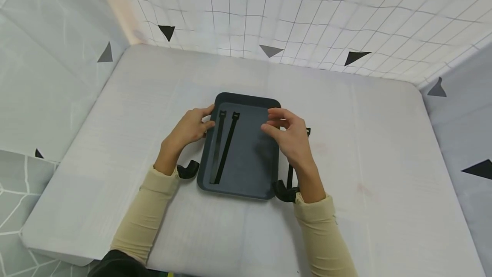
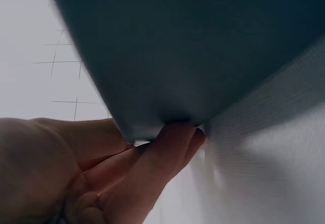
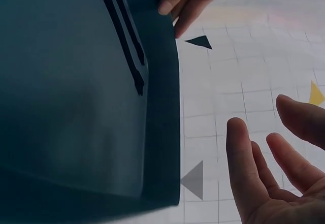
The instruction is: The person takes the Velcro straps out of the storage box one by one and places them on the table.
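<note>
Grey, the tray [image 1: 251, 157] central on the desk [image 1: 384, 161] is pinched at ten o'clock by the left hand [image 1: 191, 126], the right hand [image 1: 290, 136] loosely spread at two, so its straps [image 1: 226, 148] could be slid by one-sided tilting.

The sleeves [image 1: 143, 208] are beige — the wrist pieces [image 1: 187, 171] black, curved.
</note>
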`<state>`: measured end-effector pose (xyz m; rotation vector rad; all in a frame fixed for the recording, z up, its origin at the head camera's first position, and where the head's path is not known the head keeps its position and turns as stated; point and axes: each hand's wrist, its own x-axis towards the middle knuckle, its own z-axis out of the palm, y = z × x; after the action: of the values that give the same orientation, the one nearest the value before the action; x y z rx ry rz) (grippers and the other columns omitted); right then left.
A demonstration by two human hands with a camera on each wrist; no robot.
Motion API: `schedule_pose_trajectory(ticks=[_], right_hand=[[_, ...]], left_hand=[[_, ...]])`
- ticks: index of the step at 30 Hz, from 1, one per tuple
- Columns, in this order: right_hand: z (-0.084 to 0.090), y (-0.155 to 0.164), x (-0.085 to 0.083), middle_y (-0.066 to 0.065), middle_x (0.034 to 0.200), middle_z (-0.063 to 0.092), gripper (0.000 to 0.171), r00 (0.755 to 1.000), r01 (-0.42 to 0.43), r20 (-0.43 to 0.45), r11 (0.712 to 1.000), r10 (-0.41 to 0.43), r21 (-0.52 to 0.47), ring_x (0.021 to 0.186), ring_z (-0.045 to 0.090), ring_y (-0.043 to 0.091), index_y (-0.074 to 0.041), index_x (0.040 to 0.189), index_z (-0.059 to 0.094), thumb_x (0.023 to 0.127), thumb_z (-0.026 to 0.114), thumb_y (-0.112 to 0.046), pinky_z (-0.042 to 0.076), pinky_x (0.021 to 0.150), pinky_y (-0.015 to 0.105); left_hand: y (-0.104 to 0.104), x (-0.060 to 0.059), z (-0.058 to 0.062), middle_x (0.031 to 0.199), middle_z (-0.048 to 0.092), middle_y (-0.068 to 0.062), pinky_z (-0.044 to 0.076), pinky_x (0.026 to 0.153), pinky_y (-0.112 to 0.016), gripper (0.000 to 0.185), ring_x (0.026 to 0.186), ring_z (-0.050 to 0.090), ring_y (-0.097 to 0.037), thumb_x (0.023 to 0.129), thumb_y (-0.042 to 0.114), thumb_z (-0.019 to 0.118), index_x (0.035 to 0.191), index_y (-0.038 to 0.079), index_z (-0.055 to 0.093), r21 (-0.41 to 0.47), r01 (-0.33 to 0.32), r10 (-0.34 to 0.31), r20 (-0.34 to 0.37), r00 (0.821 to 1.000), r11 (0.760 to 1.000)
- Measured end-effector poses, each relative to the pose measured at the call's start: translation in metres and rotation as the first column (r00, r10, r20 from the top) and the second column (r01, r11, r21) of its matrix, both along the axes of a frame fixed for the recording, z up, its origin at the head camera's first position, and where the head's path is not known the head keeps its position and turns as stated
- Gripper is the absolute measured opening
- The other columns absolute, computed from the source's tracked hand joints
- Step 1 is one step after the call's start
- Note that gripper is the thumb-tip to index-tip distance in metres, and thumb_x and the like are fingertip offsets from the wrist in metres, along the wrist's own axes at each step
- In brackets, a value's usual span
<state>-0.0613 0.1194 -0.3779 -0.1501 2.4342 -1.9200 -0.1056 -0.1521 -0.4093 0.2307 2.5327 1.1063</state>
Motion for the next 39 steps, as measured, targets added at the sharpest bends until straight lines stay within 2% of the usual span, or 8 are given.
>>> schedule_pose_trajectory(ticks=[5,13,23,31,35,39], right_hand=[[-0.003,-0.005,0.001,0.013,0.121,0.062,0.037,1.000,-0.008,-0.001,1.000,0.008,-0.012,0.101,0.060,0.023,0.003,0.125,0.063,0.089,0.071,0.001,0.046,0.089,0.036],[-0.007,-0.013,-0.004,0.013,0.120,0.063,0.036,1.000,0.015,-0.014,1.000,-0.015,0.011,0.101,0.060,0.025,0.002,0.124,0.064,0.089,0.072,0.000,0.049,0.083,0.037],[-0.010,-0.022,-0.007,0.014,0.121,0.063,0.035,0.998,0.015,-0.056,0.999,-0.013,0.036,0.101,0.061,0.026,0.002,0.123,0.065,0.088,0.072,0.001,0.051,0.079,0.038],[-0.009,-0.031,-0.008,0.014,0.122,0.062,0.035,1.000,0.004,-0.015,1.000,-0.004,0.014,0.103,0.060,0.027,0.003,0.123,0.065,0.089,0.072,0.000,0.052,0.078,0.034],[-0.011,-0.033,-0.011,0.014,0.123,0.062,0.037,1.000,0.002,-0.002,1.000,-0.002,0.016,0.104,0.060,0.027,0.003,0.124,0.064,0.089,0.072,0.000,0.052,0.078,0.036],[-0.016,-0.036,-0.015,0.021,0.124,0.058,0.041,0.999,-0.005,0.045,1.000,0.005,0.005,0.105,0.059,0.028,0.001,0.128,0.062,0.088,0.072,0.000,0.052,0.079,0.040]], left_hand=[[0.000,0.000,0.000,0.148,0.044,-0.021,0.059,0.071,-0.033,0.062,0.094,0.069,-0.029,0.101,0.008,0.057,0.156,0.006,0.028,0.003,0.009,-0.009,-0.005,1.000,1.000],[-0.002,-0.001,-0.002,0.148,0.043,-0.022,0.059,0.070,-0.033,0.062,0.086,0.070,-0.027,0.101,0.008,0.057,0.155,0.004,0.028,0.012,0.010,-0.010,-0.007,1.000,1.000],[-0.002,-0.001,0.000,0.150,0.039,-0.021,0.059,0.070,-0.033,0.062,0.089,0.070,-0.029,0.101,0.006,0.058,0.155,0.004,0.029,0.047,0.015,-0.014,-0.015,1.000,0.999],[-0.003,-0.002,-0.004,0.146,0.045,-0.021,0.059,0.069,-0.033,0.062,0.090,0.069,-0.028,0.101,0.007,0.058,0.155,0.004,0.029,0.059,0.021,-0.020,-0.019,1.000,0.998],[-0.004,-0.002,-0.004,0.147,0.045,-0.021,0.059,0.069,-0.033,0.062,0.092,0.069,-0.028,0.100,0.006,0.058,0.155,0.004,0.029,0.061,0.021,-0.020,-0.019,1.000,0.998],[-0.004,-0.002,-0.003,0.146,0.046,-0.021,0.059,0.069,-0.033,0.062,0.090,0.070,-0.027,0.101,0.006,0.058,0.155,0.005,0.029,0.057,0.020,-0.019,-0.017,1.000,0.998]])
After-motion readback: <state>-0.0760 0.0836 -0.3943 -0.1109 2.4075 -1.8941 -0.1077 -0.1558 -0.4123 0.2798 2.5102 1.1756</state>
